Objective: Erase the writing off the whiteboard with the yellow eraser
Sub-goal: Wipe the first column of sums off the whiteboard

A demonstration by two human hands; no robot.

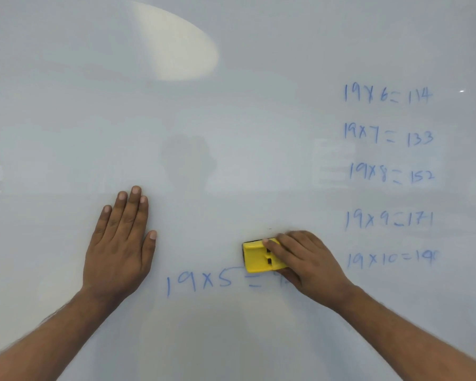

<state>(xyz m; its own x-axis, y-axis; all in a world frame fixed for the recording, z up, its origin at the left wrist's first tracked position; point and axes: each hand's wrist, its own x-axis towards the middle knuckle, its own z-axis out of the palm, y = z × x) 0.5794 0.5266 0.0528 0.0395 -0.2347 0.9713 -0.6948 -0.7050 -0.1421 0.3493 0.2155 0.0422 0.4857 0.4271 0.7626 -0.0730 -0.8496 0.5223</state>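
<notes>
My right hand [304, 259] grips the yellow eraser [259, 257], pressing it flat on the whiteboard [231, 105] just above the "19 x 5 =" line [201, 281], whose answer hides under my hand. My left hand [118, 243] lies open, palm flat on the board, holding nothing, well left of the eraser. The risk I see: my right wrist may drag through the blue ink and smear it, or a light, tilted stroke may leave ghost marks. The column of sums at right [389, 174] (19 x 6 down to 19 x 10) is untouched, easy to skip. No containers are in sight, so nothing is held in any.
</notes>
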